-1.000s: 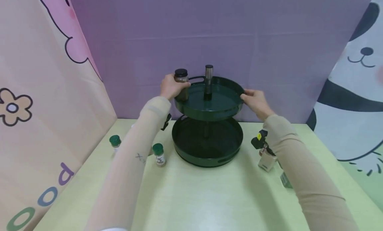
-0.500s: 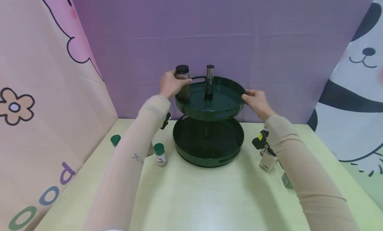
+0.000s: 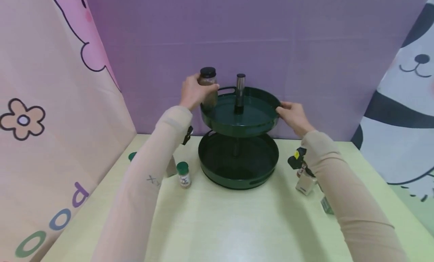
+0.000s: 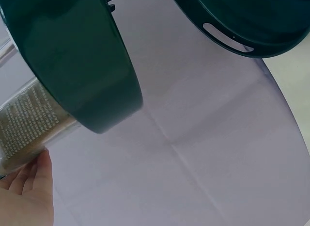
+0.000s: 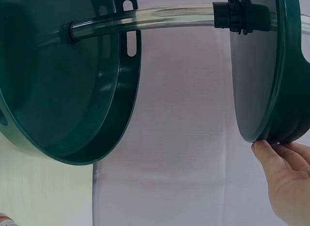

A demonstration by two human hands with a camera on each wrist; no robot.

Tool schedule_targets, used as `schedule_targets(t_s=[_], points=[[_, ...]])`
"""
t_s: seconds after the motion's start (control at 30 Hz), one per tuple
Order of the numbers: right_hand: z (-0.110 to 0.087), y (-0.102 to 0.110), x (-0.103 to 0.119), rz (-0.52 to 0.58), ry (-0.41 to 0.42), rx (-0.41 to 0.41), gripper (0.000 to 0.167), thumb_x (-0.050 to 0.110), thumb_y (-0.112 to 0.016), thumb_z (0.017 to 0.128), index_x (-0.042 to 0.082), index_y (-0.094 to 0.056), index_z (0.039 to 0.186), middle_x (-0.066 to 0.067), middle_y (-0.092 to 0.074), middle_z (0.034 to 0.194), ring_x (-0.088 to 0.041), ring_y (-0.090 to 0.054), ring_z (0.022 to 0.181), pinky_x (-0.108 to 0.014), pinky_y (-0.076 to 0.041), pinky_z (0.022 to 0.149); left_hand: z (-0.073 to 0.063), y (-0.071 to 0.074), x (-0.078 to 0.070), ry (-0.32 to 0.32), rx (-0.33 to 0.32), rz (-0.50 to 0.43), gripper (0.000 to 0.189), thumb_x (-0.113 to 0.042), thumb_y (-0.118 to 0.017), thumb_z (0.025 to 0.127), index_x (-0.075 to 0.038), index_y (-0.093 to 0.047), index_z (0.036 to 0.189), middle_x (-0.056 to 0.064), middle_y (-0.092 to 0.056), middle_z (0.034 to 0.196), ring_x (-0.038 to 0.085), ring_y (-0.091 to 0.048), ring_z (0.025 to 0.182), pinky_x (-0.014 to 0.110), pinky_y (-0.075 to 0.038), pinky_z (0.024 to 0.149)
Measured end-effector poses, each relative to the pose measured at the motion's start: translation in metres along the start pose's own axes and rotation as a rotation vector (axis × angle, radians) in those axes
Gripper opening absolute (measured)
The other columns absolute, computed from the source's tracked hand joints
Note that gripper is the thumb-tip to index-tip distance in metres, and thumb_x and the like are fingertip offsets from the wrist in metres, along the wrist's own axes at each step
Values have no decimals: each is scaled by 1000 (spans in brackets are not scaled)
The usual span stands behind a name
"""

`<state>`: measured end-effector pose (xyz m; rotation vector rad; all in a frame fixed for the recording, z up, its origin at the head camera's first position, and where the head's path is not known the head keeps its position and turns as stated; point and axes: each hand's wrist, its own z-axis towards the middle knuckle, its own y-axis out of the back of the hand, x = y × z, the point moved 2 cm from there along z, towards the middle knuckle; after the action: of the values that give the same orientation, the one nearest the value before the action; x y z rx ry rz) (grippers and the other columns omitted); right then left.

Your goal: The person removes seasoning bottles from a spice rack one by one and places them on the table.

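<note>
My left hand (image 3: 196, 91) grips a glass jar (image 3: 210, 98) of brown contents with a black screw lid. The jar stands upright at the left of the upper tray of a dark green two-tier turntable (image 3: 240, 132); its base is behind the tray's wall. Printed text shows on the jar (image 4: 30, 120) in the left wrist view. My right hand (image 3: 293, 115) holds the upper tray's right side by its edge. In the right wrist view the fingertips (image 5: 262, 147) touch the outer wall (image 5: 293, 102) near its bottom edge. A clear post (image 5: 174, 16) joins the tiers.
A green-lidded spice bottle (image 3: 184, 175) stands left of the lower tray (image 3: 239, 183). Another green lid (image 3: 132, 155) and a grey item (image 3: 171, 167) are partly hidden by my left sleeve. A beige box (image 3: 306, 184) and a small green box (image 3: 327, 205) lie near my right sleeve.
My left hand has lifted the jar a little higher against the upper tray. My right hand stays at the tray's edge. The whole head view has shifted slightly.
</note>
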<state>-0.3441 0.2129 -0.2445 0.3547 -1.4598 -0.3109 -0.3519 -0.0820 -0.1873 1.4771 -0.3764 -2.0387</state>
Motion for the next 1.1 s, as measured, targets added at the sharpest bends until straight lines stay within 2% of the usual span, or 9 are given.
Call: schedule_targets(t_s=[0.17,0.37,0.7,1.1], points=[[0,2,1,-5,-1,-11,50,13,-40,92,-5,-32,138,-22,-35,143,-29,-38,129,-40,-35,106,-1,5,-2,-12,6,-33,53,-45,-73,73,-16,-59,115,1,-65,111,15,-59,100,30,-48,88],[2,3,0,-1,-2,-5,51,15,-40,94,-4,-30,140,-22,-34,143,-29,-38,129,-39,-34,106,-2,12,-1,-22,9,-24,51,-45,-72,73,-16,-59,113,0,-64,110,14,-59,99,30,-48,86],[3,4,-1,-28,14,-8,50,13,-40,92,-5,-32,138,-23,-37,141,-30,-40,127,-40,-36,105,-5,23,10,-19,-13,6,54,-47,-72,72,-15,-59,113,0,-63,110,14,-58,98,28,-49,84],[6,5,-1,-41,12,-9,51,13,-40,92,-4,-32,139,-23,-36,141,-30,-40,127,-40,-36,105,-9,38,27,-5,2,0,56,-46,-73,72,-12,-58,114,4,-63,111,16,-57,99,30,-47,86]])
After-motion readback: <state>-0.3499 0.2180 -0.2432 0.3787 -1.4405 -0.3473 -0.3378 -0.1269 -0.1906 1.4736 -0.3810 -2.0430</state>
